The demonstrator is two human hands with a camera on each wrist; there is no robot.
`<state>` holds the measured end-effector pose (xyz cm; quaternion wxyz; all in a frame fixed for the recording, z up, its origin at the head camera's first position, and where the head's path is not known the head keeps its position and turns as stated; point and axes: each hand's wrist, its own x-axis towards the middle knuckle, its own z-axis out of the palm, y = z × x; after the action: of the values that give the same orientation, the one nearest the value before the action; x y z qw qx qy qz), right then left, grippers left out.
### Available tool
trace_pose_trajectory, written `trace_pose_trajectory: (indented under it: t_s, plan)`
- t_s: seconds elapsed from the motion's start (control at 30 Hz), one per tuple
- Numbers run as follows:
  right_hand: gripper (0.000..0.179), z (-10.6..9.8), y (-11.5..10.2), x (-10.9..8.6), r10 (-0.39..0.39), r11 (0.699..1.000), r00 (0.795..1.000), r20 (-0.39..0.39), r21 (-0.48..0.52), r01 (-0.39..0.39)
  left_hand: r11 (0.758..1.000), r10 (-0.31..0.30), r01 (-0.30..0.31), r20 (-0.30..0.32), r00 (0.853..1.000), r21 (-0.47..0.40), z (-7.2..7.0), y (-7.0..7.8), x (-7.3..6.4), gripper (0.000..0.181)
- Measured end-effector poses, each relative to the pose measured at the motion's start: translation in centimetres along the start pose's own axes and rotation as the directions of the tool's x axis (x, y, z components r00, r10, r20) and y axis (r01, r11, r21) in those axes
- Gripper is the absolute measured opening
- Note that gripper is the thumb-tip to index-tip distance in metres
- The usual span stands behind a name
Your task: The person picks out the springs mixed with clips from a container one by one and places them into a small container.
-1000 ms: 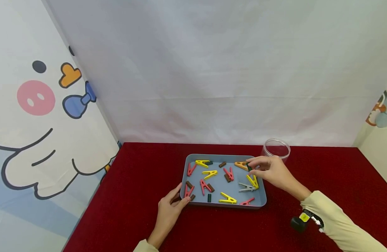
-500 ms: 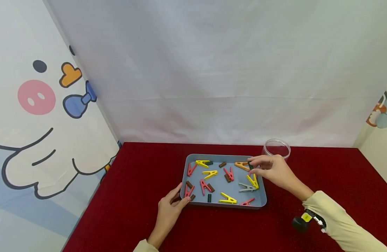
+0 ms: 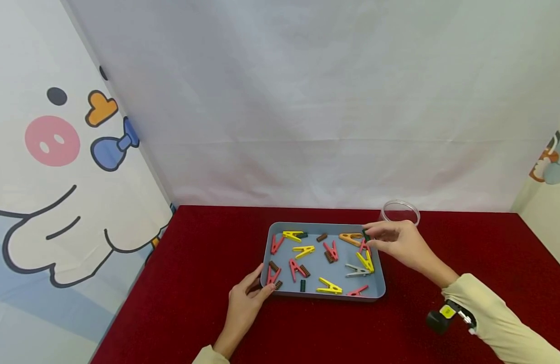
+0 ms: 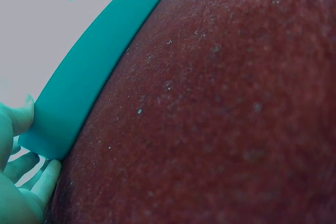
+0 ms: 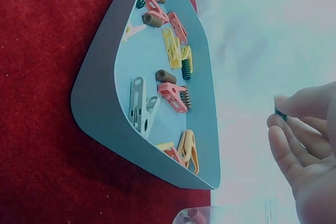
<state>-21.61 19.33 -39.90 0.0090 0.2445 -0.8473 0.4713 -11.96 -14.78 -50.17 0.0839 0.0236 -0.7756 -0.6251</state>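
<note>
My left hand (image 3: 248, 298) grips the front left corner of a blue-grey tray (image 3: 322, 294), thumb on the wall and fingers at the corner in the left wrist view. My right hand (image 3: 400, 242) pinches a small dark green coil spring (image 5: 281, 114) between thumb and fingertips, over the tray's back right corner. Beneath it lie an orange clip (image 3: 350, 238), a red clip (image 3: 364, 246) and a yellow clip (image 3: 365, 262). A grey clip (image 3: 358, 271) is in front of these. More red and yellow clips are spread across the tray, along with several brown and dark green springs (image 3: 303, 286).
A clear round jar (image 3: 400, 203) stands behind my right hand, partly hidden by it; something reddish shows in it in the right wrist view. Dark red cloth (image 3: 207, 242) covers the table. A white sheet (image 3: 334, 101) hangs behind, and a cartoon-printed panel (image 3: 43, 202) is at left.
My right hand has moved a little to the right and up with the dark green spring, uncovering the red clip beneath. My left hand stays on the tray corner.
</note>
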Motion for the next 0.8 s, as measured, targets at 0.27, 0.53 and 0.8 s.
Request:
trace_pose_trajectory:
  t_s: [0.27, 0.53, 0.8]
  plan:
    - [0.018, -0.6, -2.4, -0.3, 0.001, 0.999, 0.999, -0.033, -0.033, -0.002, 1.000, 0.000, 0.000, 0.003, 1.000, -0.009, 0.0, 0.0, 0.0, 0.057]
    - [0.018, -1.0, -2.8, -0.4, 0.014, 0.998, 0.999, -0.046, -0.062, -0.016, 1.000, 0.006, -0.006, -0.001, 1.000, 0.003, -0.1, 0.0, -0.1, 0.057]
    - [0.020, -1.6, -2.7, -0.4, 0.021, 1.000, 0.999, -0.044, 0.015, -0.021, 1.000, -0.002, 0.002, 0.001, 1.000, -0.011, 0.0, 0.1, 0.0, 0.058]
